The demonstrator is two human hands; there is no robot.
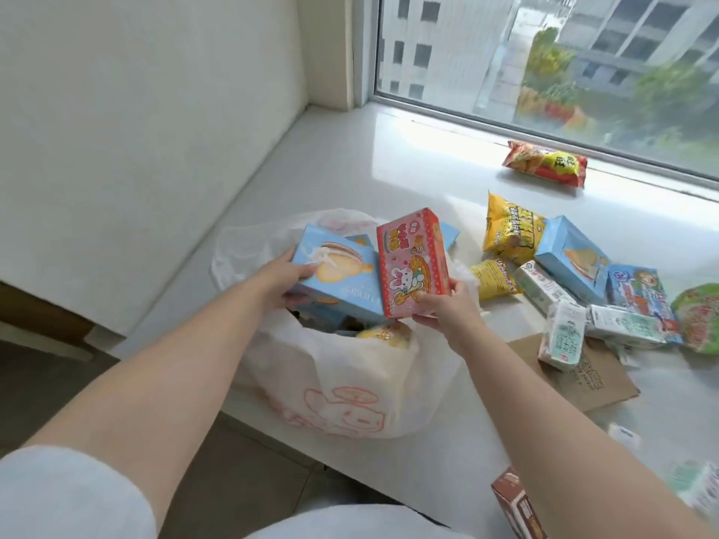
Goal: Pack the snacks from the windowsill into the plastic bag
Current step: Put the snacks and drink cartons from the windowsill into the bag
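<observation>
A white plastic bag [350, 387] with an orange cartoon print stands open on the white windowsill [369, 157]. My left hand [286, 280] grips a light blue cookie box [340, 274] at the bag's mouth. My right hand [443, 305] holds a pink box with a rabbit picture [412, 262] upright, just above the opening. A yellow packet [383, 334] shows inside the bag. More snacks lie on the sill to the right: two yellow packets [509, 231], a blue box [572, 258], several milk cartons [564, 332] and a red chip bag [544, 163].
A brown paper sheet [595, 383] lies under the cartons. A green-rimmed bowl [700, 317] sits at the right edge, a brown box [517, 503] at the sill's near edge. White wall on the left, window glass behind the sill.
</observation>
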